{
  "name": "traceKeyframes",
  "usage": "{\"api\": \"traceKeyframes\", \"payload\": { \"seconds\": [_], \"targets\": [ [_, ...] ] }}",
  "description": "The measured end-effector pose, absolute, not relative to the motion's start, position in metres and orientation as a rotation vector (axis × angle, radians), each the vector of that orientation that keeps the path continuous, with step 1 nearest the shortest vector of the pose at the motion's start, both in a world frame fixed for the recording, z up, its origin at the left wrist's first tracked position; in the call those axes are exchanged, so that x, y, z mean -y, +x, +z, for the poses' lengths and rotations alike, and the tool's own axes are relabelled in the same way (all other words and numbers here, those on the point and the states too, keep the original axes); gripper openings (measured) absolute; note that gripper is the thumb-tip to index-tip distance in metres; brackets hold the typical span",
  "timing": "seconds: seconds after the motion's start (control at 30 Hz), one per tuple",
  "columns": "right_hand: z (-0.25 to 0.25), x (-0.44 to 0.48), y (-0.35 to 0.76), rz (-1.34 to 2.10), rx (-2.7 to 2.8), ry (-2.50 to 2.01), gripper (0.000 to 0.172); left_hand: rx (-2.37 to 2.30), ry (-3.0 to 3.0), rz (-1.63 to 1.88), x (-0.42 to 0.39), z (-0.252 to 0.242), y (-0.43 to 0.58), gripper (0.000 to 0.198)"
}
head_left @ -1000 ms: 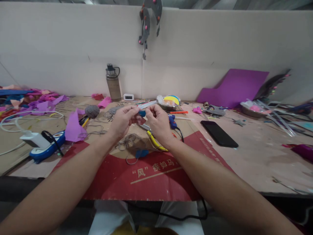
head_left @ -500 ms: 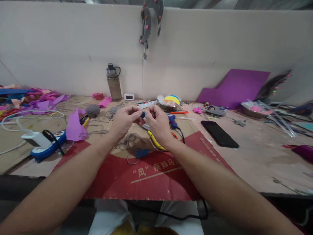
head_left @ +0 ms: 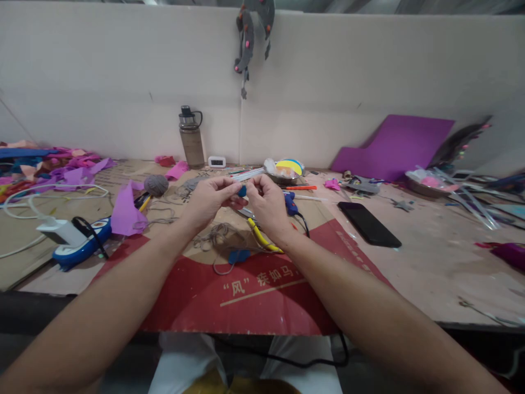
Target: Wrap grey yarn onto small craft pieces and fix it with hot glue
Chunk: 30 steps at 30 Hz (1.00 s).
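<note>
A small blue piece (head_left: 242, 191), perhaps felt, is pinched between the fingertips of my left hand (head_left: 213, 200) and my right hand (head_left: 266, 202). Both hands are closed on it above the middle of the table, and much of it is hidden by the fingers. Beneath them lies a loose tangle of grey yarn (head_left: 215, 235). Another blue scrap (head_left: 239, 256) rests on the red printed cardboard (head_left: 188, 301). Yellow-handled pliers (head_left: 260, 235) lie under my right hand, and a blue glue gun (head_left: 291, 203) sits just beyond it.
A phone (head_left: 369, 224) lies to the right, with a purple sheet (head_left: 394, 145) against the wall. A blue power strip (head_left: 84, 246) with cables and a pile of felt scraps (head_left: 53, 167) are left. A water bottle (head_left: 191, 142) and grey yarn ball (head_left: 156, 185) stand further back.
The blue piece shows a little more and lighter between the fingertips, which have shifted slightly. Both hands stay in nearly the same place.
</note>
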State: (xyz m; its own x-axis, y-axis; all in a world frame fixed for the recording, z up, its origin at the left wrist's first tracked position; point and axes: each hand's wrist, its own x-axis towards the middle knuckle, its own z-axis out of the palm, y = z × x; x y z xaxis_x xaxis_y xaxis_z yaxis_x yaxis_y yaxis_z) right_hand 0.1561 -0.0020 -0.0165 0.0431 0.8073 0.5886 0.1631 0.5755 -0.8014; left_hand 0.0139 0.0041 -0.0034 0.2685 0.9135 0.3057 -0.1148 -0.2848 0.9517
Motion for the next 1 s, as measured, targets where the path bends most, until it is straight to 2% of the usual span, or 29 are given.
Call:
{"api": "traceKeyframes", "payload": {
  "seconds": [0.27, 0.47, 0.57, 0.8, 1.0],
  "targets": [
    [-0.016, 0.003, 0.157, 0.536, 1.549, -0.877, 0.016, -0.980, 1.793, 1.215, -0.005, 0.005, 0.007, 0.026],
    [-0.022, -0.001, 0.159, 0.468, 1.647, -0.896, 0.016, -1.225, 2.135, 1.199, 0.001, 0.013, 0.004, 0.017],
    [-0.023, -0.004, 0.161, 0.517, 1.659, -0.866, 0.019, -1.273, 2.063, 1.237, 0.003, 0.014, 0.004, 0.018],
    [-0.022, -0.001, 0.160, 0.547, 1.635, -0.887, 0.009, -1.145, 1.890, 1.274, 0.003, 0.011, 0.008, 0.012],
    [-0.020, 0.002, 0.159, 0.495, 1.666, -0.905, 0.008, -1.095, 1.892, 1.267, -0.002, 0.005, 0.007, 0.009]
  ]
}}
